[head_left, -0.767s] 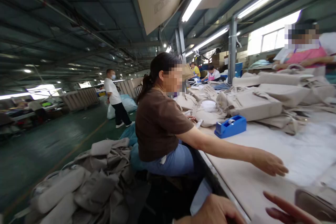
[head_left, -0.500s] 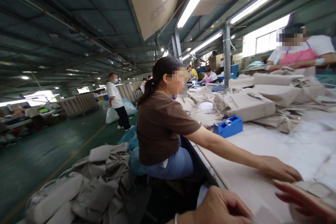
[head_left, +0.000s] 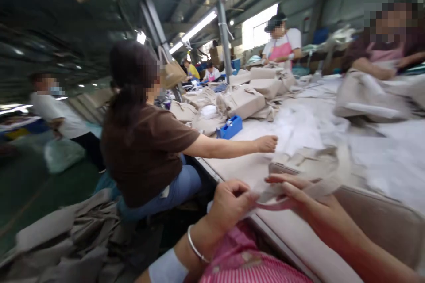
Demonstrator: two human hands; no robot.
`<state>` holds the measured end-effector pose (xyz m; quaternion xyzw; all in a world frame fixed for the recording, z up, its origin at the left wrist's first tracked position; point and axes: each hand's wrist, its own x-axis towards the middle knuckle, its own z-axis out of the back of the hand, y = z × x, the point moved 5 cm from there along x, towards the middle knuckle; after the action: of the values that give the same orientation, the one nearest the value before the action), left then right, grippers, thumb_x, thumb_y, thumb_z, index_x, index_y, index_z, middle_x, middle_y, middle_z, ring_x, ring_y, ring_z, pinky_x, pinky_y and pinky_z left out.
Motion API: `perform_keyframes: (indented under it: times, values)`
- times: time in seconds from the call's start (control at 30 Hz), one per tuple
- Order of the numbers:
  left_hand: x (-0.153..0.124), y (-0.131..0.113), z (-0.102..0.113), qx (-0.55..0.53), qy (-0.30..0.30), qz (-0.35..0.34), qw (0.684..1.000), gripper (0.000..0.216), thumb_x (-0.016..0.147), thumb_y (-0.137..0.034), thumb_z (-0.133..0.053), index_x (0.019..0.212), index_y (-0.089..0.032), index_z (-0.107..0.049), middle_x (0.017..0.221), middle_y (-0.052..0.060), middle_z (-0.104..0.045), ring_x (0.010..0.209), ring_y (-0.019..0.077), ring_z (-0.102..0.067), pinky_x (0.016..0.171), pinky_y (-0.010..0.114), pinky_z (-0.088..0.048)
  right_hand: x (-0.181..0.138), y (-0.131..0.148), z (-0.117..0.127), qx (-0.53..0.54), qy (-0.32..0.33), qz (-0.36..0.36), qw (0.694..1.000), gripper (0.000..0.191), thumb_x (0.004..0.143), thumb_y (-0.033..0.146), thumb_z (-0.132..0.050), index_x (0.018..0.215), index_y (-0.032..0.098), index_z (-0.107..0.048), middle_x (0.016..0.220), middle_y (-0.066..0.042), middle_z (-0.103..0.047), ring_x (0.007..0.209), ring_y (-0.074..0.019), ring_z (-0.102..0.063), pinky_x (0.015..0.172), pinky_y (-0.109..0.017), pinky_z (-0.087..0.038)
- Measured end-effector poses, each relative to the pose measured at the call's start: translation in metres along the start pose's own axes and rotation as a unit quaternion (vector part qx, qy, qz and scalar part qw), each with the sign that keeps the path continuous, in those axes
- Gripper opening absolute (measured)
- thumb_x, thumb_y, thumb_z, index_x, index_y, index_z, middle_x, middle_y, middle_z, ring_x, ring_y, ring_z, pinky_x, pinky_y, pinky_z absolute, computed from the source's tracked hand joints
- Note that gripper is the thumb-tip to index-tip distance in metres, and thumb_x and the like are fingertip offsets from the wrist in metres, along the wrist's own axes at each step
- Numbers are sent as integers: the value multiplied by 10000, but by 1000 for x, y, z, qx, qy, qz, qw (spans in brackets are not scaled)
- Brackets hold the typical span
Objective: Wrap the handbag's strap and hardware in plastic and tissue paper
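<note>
My left hand (head_left: 232, 201) is closed in a pinch on a pale sheet or strap at the near edge of the long work table (head_left: 292, 225). My right hand (head_left: 295, 192) lies beside it with fingers curled around a beige strap of a beige bag (head_left: 375, 212) that lies on the table in front of me. A co-worker in a brown shirt (head_left: 146, 150) sits to my left and reaches a closed hand (head_left: 265, 143) onto white paper (head_left: 299, 130) on the table.
A blue tape dispenser (head_left: 229, 127) stands further along the table, with a pile of beige bags (head_left: 242, 99) behind it. Two people in pink aprons work across the table. More beige bags are heaped on the floor (head_left: 66, 239) at my left.
The view has swung right and down. Both my hands have come up to the table edge and closed on the strap and sheet. The co-worker's hand drew back toward the white paper.
</note>
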<state>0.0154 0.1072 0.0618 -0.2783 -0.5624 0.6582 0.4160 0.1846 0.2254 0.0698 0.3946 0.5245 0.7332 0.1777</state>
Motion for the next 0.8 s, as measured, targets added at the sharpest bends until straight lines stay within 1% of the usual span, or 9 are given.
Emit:
perform_keyframes:
  times: [0.03,0.07,0.2,0.3,0.43,0.53,0.6,0.73,0.8]
  values:
    - [4,-2,-1,3,-2,-20,1000,347,750,-445,-763,665,-123,-664,686,26,-625,640,115,-514,618,236,-412,1,5,-5,-4,11,-16,1000,363,896,525,-655,1050,227,-795,1086,-103,-741,1011,-312,-695,839,-401,-617]
    - [7,-3,-3,6,-5,-28,1000,343,774,-443,-749,681,-124,-664,691,24,-625,643,115,-518,622,234,-419,3,6,-10,-5,4,-30,1000,372,873,515,-677,1060,215,-792,1071,-102,-744,961,-300,-705,819,-401,-621]
    - [10,-3,-9,12,2,-29,1000,344,833,-448,-705,727,-122,-681,728,38,-653,676,130,-556,640,238,-446,3,0,-26,36,-40,-71,996,386,806,447,-712,1036,146,-789,898,-104,-759,642,-221,-689,568,-330,-617]
    - [8,-6,-8,20,37,-34,999,341,892,-437,-639,773,-126,-712,801,57,-685,739,147,-599,697,246,-472,4,-5,-28,61,-71,-85,992,311,770,392,-739,938,139,-802,766,-84,-747,578,-204,-674,531,-301,-597]
    - [7,-12,0,68,79,-89,991,250,909,-368,-628,887,-154,-756,944,66,-686,869,163,-635,788,250,-488,10,-8,-18,52,-102,-66,991,254,769,356,-754,925,162,-805,781,-75,-754,613,-218,-688,569,-320,-605]
    - [4,-12,6,139,51,-121,982,156,887,-285,-655,876,-178,-768,868,40,-682,822,148,-634,763,237,-485,12,-8,-11,10,-127,-13,992,218,812,330,-725,961,192,-804,887,-73,-765,744,-247,-718,679,-363,-626]
    - [0,-9,5,154,36,-113,981,131,881,-253,-655,869,-184,-766,819,26,-697,783,143,-640,750,236,-491,11,-9,-10,-10,-139,18,990,200,826,312,-715,976,214,-804,955,-68,-765,850,-265,-724,777,-393,-624]
    - [-6,0,-2,104,17,-55,993,121,874,-260,-664,887,-178,-753,812,24,-721,731,142,-648,697,236,-512,4,-13,-18,-17,-119,35,992,220,856,350,-712,1026,239,-797,1022,-64,-757,963,-285,-708,912,-444,-587]
    - [-6,-1,-6,95,-4,-90,991,114,878,-255,-664,878,-180,-749,811,25,-698,735,135,-634,702,234,-511,-1,-16,-25,3,-84,11,996,277,880,408,-699,1075,231,-785,1024,-73,-756,951,-289,-707,908,-462,-585]
